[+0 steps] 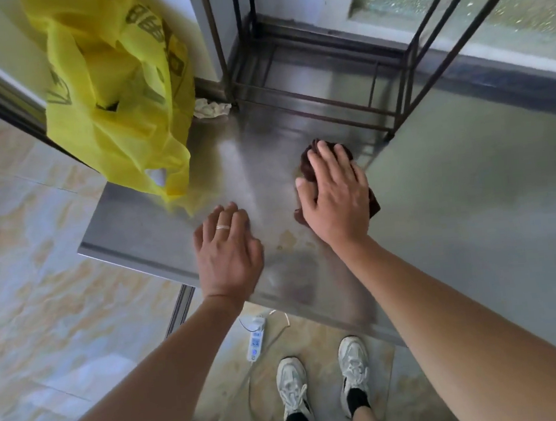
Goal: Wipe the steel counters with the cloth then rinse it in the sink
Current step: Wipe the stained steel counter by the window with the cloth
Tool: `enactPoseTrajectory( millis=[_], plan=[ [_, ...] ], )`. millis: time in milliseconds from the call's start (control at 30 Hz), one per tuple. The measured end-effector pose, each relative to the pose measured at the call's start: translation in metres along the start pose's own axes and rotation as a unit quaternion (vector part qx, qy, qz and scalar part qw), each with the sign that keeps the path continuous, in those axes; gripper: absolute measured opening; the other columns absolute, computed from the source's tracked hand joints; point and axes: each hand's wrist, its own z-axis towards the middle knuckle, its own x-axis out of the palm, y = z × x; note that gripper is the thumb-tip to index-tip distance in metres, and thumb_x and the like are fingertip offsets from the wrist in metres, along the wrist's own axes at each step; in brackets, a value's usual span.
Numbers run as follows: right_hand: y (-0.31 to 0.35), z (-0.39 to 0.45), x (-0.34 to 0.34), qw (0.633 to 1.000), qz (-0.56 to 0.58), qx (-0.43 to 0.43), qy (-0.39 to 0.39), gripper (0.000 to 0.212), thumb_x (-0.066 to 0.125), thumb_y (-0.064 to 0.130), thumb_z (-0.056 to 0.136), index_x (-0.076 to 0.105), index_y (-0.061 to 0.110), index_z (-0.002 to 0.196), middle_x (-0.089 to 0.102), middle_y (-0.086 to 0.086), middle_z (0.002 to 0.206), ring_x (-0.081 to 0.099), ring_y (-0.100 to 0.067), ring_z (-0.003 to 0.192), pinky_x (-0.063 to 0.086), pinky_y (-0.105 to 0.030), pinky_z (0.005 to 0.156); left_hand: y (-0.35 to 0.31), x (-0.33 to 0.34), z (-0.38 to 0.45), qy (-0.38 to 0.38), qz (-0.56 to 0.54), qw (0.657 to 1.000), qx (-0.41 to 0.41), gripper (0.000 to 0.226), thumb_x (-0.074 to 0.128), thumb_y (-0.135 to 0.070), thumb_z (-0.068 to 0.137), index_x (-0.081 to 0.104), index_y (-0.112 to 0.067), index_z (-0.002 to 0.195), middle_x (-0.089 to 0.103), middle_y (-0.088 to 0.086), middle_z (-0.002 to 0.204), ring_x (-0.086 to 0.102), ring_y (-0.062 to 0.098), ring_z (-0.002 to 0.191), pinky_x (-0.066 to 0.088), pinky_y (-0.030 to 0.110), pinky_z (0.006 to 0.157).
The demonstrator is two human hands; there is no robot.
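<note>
A steel counter (142, 226) fills the middle of the head view, with a faint yellowish stain near its front. My right hand (334, 194) lies flat on a dark reddish-brown cloth (309, 159), pressing it onto the counter; the cloth shows only at the fingertips and at the hand's edges. My left hand (228, 252) rests palm down on the bare steel near the front edge, fingers apart, a ring on one finger, holding nothing. No sink is in view.
A yellow plastic bag (113, 100) lies on the counter's back left. A dark metal wire rack (332, 79) stands at the back, with crumpled paper (211, 110) beside it. Below are a tiled floor, a power strip (256, 339) and my shoes.
</note>
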Motion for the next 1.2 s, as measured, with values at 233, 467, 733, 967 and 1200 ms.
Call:
enactPoseTrajectory(
  millis=[233,467,733,967,1200],
  plan=[
    [0.06,-0.044,0.003,0.992,0.068,-0.1,0.04,0.054,0.044,0.043,0.103,0.05,0.018,0.15,0.041,-0.001,0.162,0.033,-0.026,0.152,0.029,-0.044,0.118,0.002,-0.001,0.0,-0.005,-0.033,0.999,-0.015,0.037,0.04,-0.024,0.086,0.063,-0.016,0.112,0.063,0.005,0.127,0.05,0.03,0.121,0.035,0.044,0.1],
    [0.004,-0.085,-0.023,0.986,-0.024,-0.128,0.104,0.055,0.037,0.032,0.106,0.033,0.017,0.159,0.027,-0.003,0.167,0.023,-0.027,0.155,0.025,-0.047,0.122,0.001,-0.004,0.0,0.006,-0.049,0.999,-0.005,0.039,0.038,-0.023,0.085,0.063,-0.013,0.113,0.061,0.007,0.129,0.05,0.033,0.121,0.036,0.046,0.1],
    [0.009,-0.035,-0.014,0.99,-0.036,0.133,0.038,0.058,0.024,0.04,0.109,0.037,0.009,0.157,0.032,-0.01,0.166,0.027,-0.033,0.153,0.023,-0.048,0.124,0.002,0.001,0.0,-0.004,-0.056,0.998,-0.022,0.033,0.036,-0.025,0.094,0.061,-0.016,0.113,0.06,0.004,0.129,0.049,0.03,0.122,0.036,0.046,0.102],
    [0.036,-0.059,-0.016,0.984,0.095,-0.141,0.056,0.04,0.047,0.022,0.104,0.057,0.018,0.142,0.05,0.002,0.154,0.042,-0.02,0.146,0.038,-0.039,0.11,-0.001,-0.003,-0.001,-0.015,-0.078,0.996,-0.031,0.032,0.031,-0.027,0.094,0.056,-0.016,0.11,0.059,0.004,0.121,0.05,0.031,0.115,0.035,0.045,0.098],
    [-0.008,-0.054,-0.07,0.914,0.389,0.064,0.101,0.024,0.053,0.018,0.103,0.068,0.02,0.121,0.072,0.009,0.112,0.065,-0.005,0.103,0.048,-0.02,0.09,-0.006,-0.01,-0.003,-0.008,-0.081,0.996,-0.032,0.033,0.031,-0.029,0.092,0.052,-0.015,0.113,0.056,0.009,0.114,0.05,0.034,0.111,0.035,0.047,0.096]
  ],
)
